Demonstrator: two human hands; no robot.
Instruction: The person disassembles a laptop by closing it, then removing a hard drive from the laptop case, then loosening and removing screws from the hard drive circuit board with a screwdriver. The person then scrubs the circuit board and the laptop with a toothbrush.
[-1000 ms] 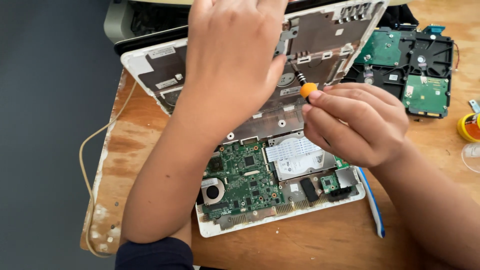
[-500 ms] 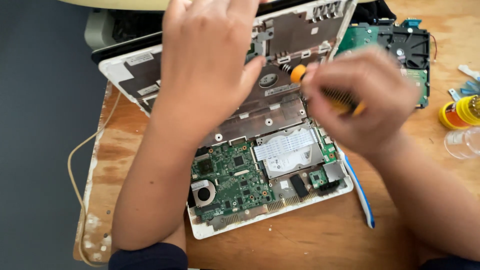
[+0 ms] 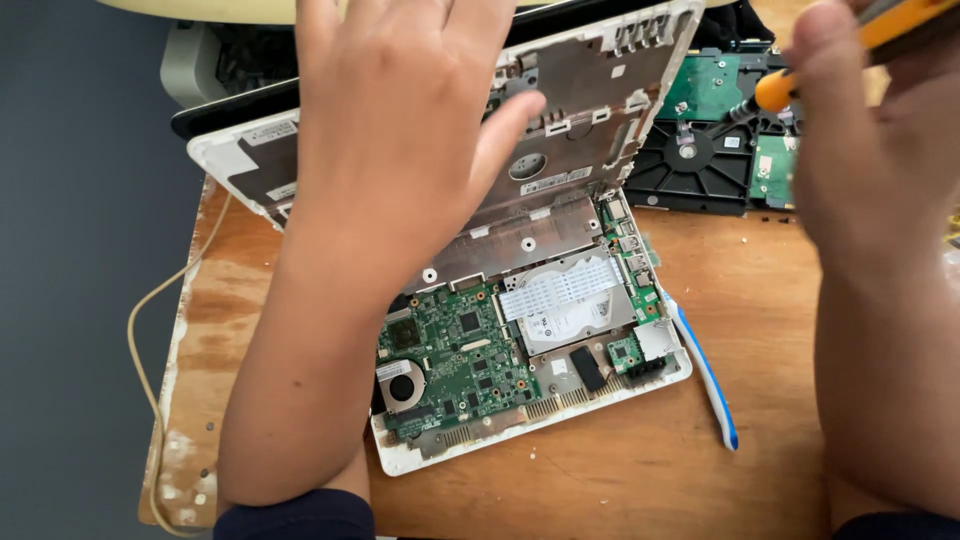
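1. Laptop point(image 3: 520, 330), white, opened up, lies on the wooden counter point(image 3: 640, 480) with its internals exposed; it sits centre-frame, angled.
2. Left hand point(image 3: 400, 130): fingers spread and unclenched, palm pressed flat on the raised metal-lined cover panel point(image 3: 590, 110) of the laptop; nothing grasped.
3. Right hand point(image 3: 870, 150): closed around a screwdriver point(image 3: 800, 80) with an orange handle, held up at the upper right, clear of the laptop.
4. Inside the base: green circuit board point(image 3: 460, 360), small round fan point(image 3: 403, 387), silver drive point(image 3: 570, 310).
5. Blue-and-white pry tool point(image 3: 710, 375) lies just beside the laptop's right edge.
6. Bare hard drives point(image 3: 710, 150) lie behind, under the screwdriver tip.
7. Beige cable point(image 3: 140, 340) hangs off the counter's left edge.
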